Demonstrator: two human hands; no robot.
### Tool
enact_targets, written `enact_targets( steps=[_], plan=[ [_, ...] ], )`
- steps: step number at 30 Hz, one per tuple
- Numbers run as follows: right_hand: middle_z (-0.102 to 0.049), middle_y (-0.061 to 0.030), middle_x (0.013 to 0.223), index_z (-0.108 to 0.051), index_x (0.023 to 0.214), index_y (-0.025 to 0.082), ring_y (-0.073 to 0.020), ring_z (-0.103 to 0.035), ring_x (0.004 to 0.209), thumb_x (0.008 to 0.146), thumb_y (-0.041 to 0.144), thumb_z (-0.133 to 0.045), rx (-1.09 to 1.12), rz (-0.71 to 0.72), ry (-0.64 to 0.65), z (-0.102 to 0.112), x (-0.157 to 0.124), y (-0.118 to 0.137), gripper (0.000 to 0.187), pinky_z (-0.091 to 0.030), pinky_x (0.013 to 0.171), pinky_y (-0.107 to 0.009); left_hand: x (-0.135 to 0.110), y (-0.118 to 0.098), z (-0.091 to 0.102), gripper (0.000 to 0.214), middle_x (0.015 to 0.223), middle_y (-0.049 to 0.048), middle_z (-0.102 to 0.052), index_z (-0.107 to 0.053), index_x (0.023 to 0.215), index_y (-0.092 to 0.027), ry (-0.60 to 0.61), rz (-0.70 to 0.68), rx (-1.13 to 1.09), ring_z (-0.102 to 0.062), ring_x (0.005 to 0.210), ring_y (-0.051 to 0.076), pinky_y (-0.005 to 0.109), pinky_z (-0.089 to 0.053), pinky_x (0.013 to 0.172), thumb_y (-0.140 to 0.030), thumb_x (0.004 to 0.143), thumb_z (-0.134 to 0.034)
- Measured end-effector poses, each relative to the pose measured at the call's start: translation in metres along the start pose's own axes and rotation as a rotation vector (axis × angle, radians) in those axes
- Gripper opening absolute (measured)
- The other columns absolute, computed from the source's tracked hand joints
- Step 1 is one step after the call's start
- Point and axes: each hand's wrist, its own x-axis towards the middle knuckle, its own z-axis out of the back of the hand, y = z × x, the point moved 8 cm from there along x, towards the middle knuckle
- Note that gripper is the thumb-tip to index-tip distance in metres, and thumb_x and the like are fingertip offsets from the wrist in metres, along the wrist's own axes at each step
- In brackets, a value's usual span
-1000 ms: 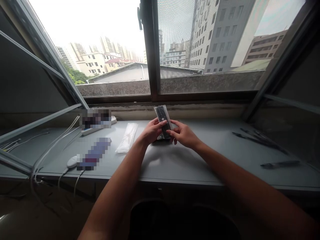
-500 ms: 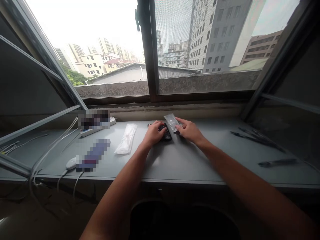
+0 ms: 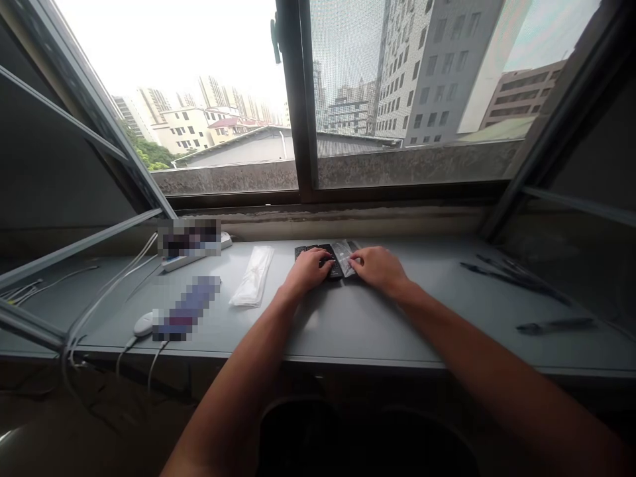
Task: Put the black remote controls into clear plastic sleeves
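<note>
Beneath my left hand (image 3: 311, 268) are slim black remote controls (image 3: 336, 270) with small buttons, lying side by side on the grey desktop. The fingers and thumb of that hand are bent over them, and its palm hides much of their surface. Touching the right edge of the remotes, or very close to it, is a clear plastic bag (image 3: 342, 250). My right hand (image 3: 380, 266) pinches the near right part of this bag between thumb and fingers. Something dark shows at the bag's right side, partly covered by the hand.
Left of my hands lies a stack of clear plastic bags (image 3: 253, 277). Farther left are a blurred-out phone (image 3: 191, 308), a white round charger (image 3: 144, 324), cables and a power strip (image 3: 199, 257). Black pens (image 3: 554, 325) lie at right. Metal frame bars flank the desk.
The plastic bag has come down from a tilted, raised position and lies flatter beside the remotes. My right hand has lowered with it. My left hand stays nearly in place.
</note>
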Motion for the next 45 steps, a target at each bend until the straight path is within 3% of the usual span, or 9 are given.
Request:
enact_targets(
  steps=[10, 14, 18, 21, 26, 32, 36, 39, 45],
  plan=[
    [-0.084, -0.0116, 0.097, -0.086, 0.108, 0.024, -0.0295, -0.077, 0.088, 0.106, 0.042, -0.064, -0.069, -0.045, 0.071, -0.008, 0.002, -0.005, 0.029, -0.048, 0.071, -0.034, -0.005, -0.005, 0.006, 0.019, 0.120, 0.0151, -0.076, -0.084, 0.100, -0.024, -0.055, 0.049, 0.128, -0.070, 0.113, 0.034, 0.043, -0.050, 0.111, -0.037, 0.100, -0.070],
    [-0.084, -0.0088, 0.102, -0.084, 0.114, 0.025, -0.0275, -0.077, 0.092, 0.106, 0.042, -0.064, -0.068, -0.071, 0.065, -0.002, 0.000, -0.003, 0.028, -0.047, 0.072, -0.033, -0.005, 0.002, 0.027, 0.037, 0.127, 0.0166, -0.075, -0.081, 0.116, -0.022, -0.142, 0.193, 0.422, -0.068, 0.119, 0.033, 0.043, -0.049, 0.110, -0.045, 0.110, -0.052],
    [-0.084, -0.0076, 0.102, -0.083, 0.113, 0.025, -0.0277, -0.076, 0.090, 0.108, 0.044, -0.059, -0.071, -0.080, 0.057, 0.002, -0.003, 0.001, 0.031, -0.045, 0.071, -0.034, -0.008, 0.022, 0.056, 0.053, 0.147, 0.0221, -0.068, -0.076, 0.133, -0.015, -0.216, 0.341, 0.694, -0.055, 0.145, 0.038, 0.050, -0.040, 0.123, -0.049, 0.112, -0.042],
    [-0.084, -0.0069, 0.099, -0.083, 0.111, 0.026, -0.0273, -0.075, 0.089, 0.109, 0.044, -0.059, -0.061, -0.078, 0.052, 0.003, -0.003, 0.002, 0.030, -0.044, 0.070, -0.034, -0.017, 0.055, 0.075, 0.072, 0.168, 0.0344, -0.045, -0.064, 0.149, -0.001, -0.218, 0.608, 0.810, -0.032, 0.163, 0.049, 0.060, -0.028, 0.129, -0.058, 0.108, -0.045],
    [-0.084, -0.0075, 0.098, -0.083, 0.110, 0.026, -0.0269, -0.075, 0.088, 0.109, 0.044, -0.059, -0.049, -0.069, 0.045, 0.002, -0.002, 0.001, 0.030, -0.043, 0.069, -0.033, -0.026, 0.090, 0.078, 0.086, 0.164, 0.0441, -0.043, -0.063, 0.146, 0.009, -0.056, 0.836, 0.747, -0.041, 0.158, 0.051, 0.055, -0.034, 0.125, -0.064, 0.105, -0.044],
    [-0.083, -0.0072, 0.096, -0.084, 0.108, 0.026, -0.0275, -0.075, 0.088, 0.108, 0.044, -0.061, -0.033, -0.057, 0.024, 0.002, -0.002, 0.001, 0.029, -0.043, 0.069, -0.034, -0.024, 0.094, 0.075, 0.086, 0.167, 0.0424, -0.040, -0.058, 0.153, 0.009, -0.032, 0.801, 0.733, -0.036, 0.163, 0.047, 0.055, -0.031, 0.130, -0.062, 0.105, -0.046],
    [-0.083, -0.0065, 0.095, -0.084, 0.107, 0.027, -0.0274, -0.075, 0.087, 0.108, 0.043, -0.061, -0.021, -0.057, 0.021, 0.003, -0.003, 0.001, 0.029, -0.044, 0.069, -0.034, -0.023, 0.085, 0.080, 0.091, 0.173, 0.0398, -0.031, -0.043, 0.164, 0.009, -0.172, 0.743, 0.728, -0.026, 0.168, 0.047, 0.059, -0.023, 0.134, -0.056, 0.102, -0.060],
    [-0.084, -0.0072, 0.096, -0.084, 0.107, 0.026, -0.0277, -0.075, 0.088, 0.108, 0.043, -0.060, -0.021, -0.057, 0.017, 0.004, -0.003, 0.003, 0.030, -0.044, 0.069, -0.034, -0.018, 0.061, 0.088, 0.090, 0.177, 0.0367, -0.025, -0.035, 0.167, 0.010, -0.325, 0.556, 0.741, -0.019, 0.170, 0.044, 0.058, -0.018, 0.137, -0.042, 0.100, -0.066],
    [-0.083, -0.0065, 0.094, -0.083, 0.107, 0.025, -0.0264, -0.074, 0.084, 0.108, 0.040, -0.061, 0.025, -0.034, -0.015, 0.007, -0.004, 0.005, 0.026, -0.044, 0.069, -0.034, -0.012, 0.012, 0.100, 0.053, 0.164, 0.0229, -0.057, -0.059, 0.157, -0.009, -0.546, 0.140, 0.472, -0.058, 0.149, 0.036, 0.051, -0.046, 0.124, -0.015, 0.105, -0.048]
  ],
)
